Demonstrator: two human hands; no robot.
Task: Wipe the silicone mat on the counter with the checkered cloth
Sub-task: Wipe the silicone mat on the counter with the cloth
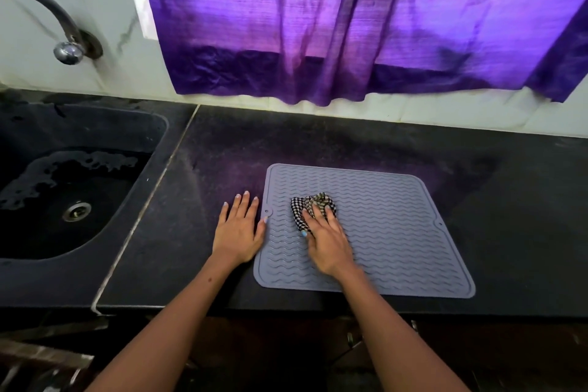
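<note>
Both forearms reach in from the near edge of the black stone worktop (318, 143). Left hand (238, 234) lies flat, fingers straight and slightly spread, just beside the left edge of the grey wavy-ribbed silicone mat (397, 232), thumb tip touching that edge. Right hand (327, 243) presses the bunched black-and-white checkered cloth (310, 204) onto the mat's left-centre; its fingers curl over the cloth, which shows beyond their tips, on the far side. Most unwiped mat lies to the right, so the right hand seems better placed to sweep there.
</note>
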